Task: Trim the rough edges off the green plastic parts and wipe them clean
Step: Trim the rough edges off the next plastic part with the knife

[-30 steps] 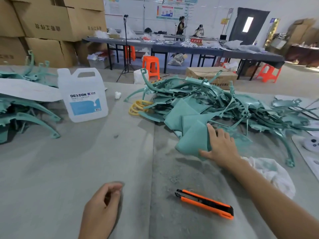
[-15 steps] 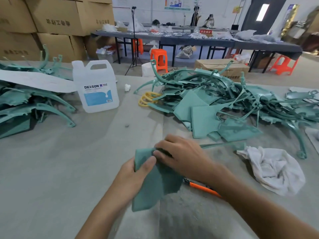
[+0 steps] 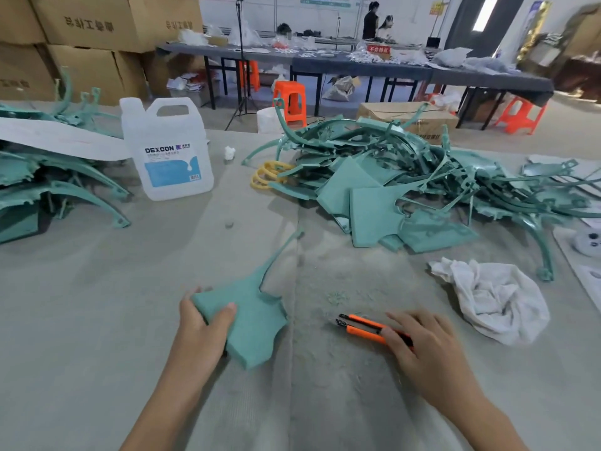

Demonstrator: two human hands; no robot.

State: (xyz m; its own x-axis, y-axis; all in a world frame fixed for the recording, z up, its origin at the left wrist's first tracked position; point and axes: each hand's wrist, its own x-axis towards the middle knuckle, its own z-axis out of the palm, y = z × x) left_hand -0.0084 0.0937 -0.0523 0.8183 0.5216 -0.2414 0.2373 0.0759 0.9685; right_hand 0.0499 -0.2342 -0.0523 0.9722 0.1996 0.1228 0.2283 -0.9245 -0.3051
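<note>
**Green part in the left hand, knife under the right**

The orange utility knife (image 3: 362,327) lies on the grey tabletop (image 3: 97,288), its blade end pointing left and a little away from the person. The right hand (image 3: 422,348) covers its back end. Its grip is spread, with the fingers nearly straight and laid across the handle; the thumb is hidden, so whether it hooks under the knife cannot be told.

Left of the knife, and apart from it, is the green plastic part (image 3: 250,320). It is a flat panel with a ragged right edge and a thin curved strip running off away from the person. The left hand (image 3: 201,330) holds it by the left corner, its grip pinching the panel with the thumb on top and the fingers wrapped round the edge. The near end of the panel appears to sit on the tabletop.

A strip of bare cloth lies between the knife and the panel, dusted with small green shavings (image 3: 335,296) just beyond the knife's tip. Right of the knife and slightly beyond it is a crumpled white rag (image 3: 497,301), near the hand but not touching it. Well beyond the knife is a tangled pile of green parts (image 3: 406,177). Far beyond and left of the knife stands a white jug (image 3: 167,148), with a second stack of green parts (image 3: 48,183) further left.
</note>
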